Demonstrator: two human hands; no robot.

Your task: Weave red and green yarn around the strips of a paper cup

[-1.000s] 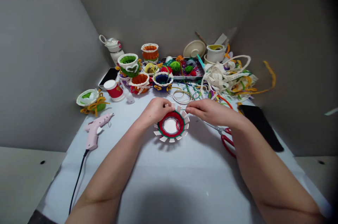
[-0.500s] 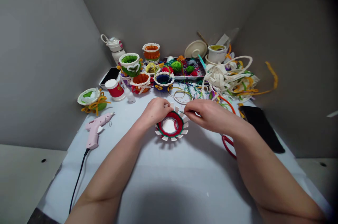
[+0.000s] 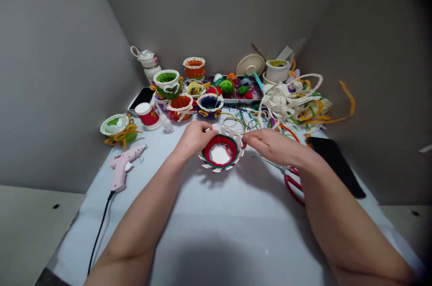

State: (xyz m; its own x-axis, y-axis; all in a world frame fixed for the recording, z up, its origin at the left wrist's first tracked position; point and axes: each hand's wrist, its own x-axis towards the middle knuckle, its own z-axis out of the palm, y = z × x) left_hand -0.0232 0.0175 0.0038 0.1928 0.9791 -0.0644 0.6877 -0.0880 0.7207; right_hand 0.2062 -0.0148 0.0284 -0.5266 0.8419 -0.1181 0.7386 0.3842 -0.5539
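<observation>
Paper basket (image 3: 220,154) has red and green yarn (image 3: 219,140) woven partway, top tabs (image 3: 222,131) still bare; left hand (image 3: 195,138) and right hand (image 3: 270,145) pinch opposite sides, well apart.

Woven basket (image 3: 220,154): red yarn w/ green edge, white card tabs

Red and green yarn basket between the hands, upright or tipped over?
Upright: the round red and green yarn basket has its opening facing up, white base showing inside, the left hand and right hand at its rim.
</observation>
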